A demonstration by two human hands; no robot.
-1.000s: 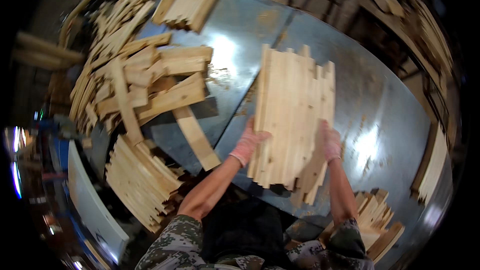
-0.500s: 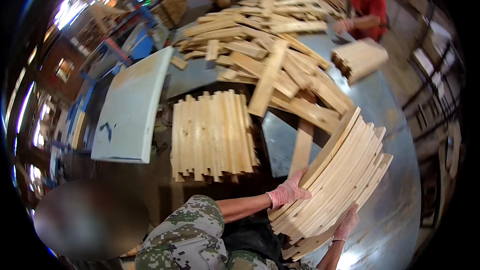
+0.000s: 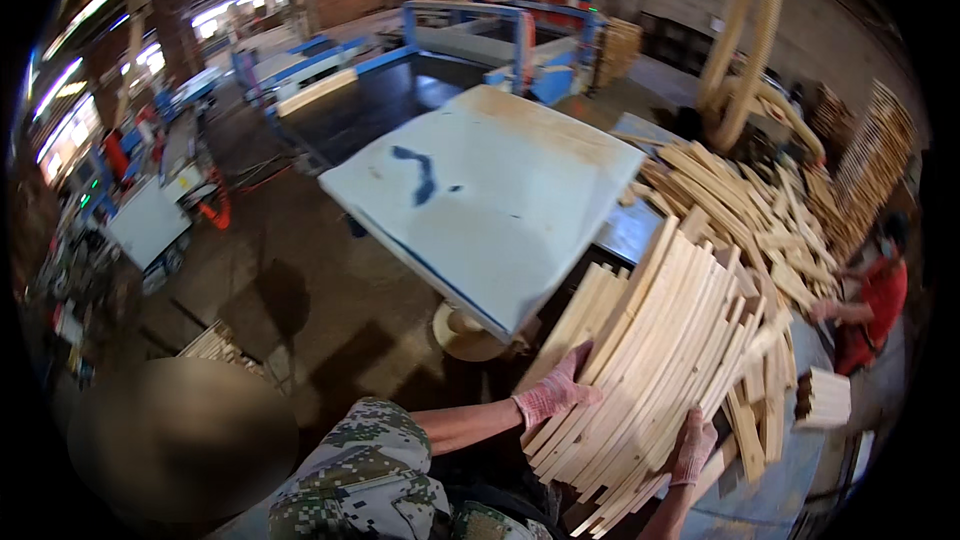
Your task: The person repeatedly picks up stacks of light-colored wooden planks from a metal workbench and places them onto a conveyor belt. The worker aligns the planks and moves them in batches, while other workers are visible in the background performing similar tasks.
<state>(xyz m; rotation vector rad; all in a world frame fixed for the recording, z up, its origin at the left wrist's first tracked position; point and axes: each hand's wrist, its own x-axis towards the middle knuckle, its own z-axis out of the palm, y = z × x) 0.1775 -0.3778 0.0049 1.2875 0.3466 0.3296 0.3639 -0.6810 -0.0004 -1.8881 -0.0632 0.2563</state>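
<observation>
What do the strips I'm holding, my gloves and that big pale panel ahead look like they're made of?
Strips: almost certainly bare, unvarnished wood, judging by the pale tan colour and dull surface. Gloves: probably knitted fabric, matte and pinkish. Panel: the smooth, pale, stained face suggests paint or laminate; whether board or metal underneath, I can't tell.

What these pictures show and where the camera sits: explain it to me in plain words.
No machine does the handling here. A person wears the camera, a fisheye on the head looking down, so straight edges bend near the rim. The person's gloved left hand and gloved right hand hold a bundle of narrow wooden strips between them, one on each side. To the right, loose wooden boards lie heaped on a metal table, and beyond is a co-worker in red.
</observation>
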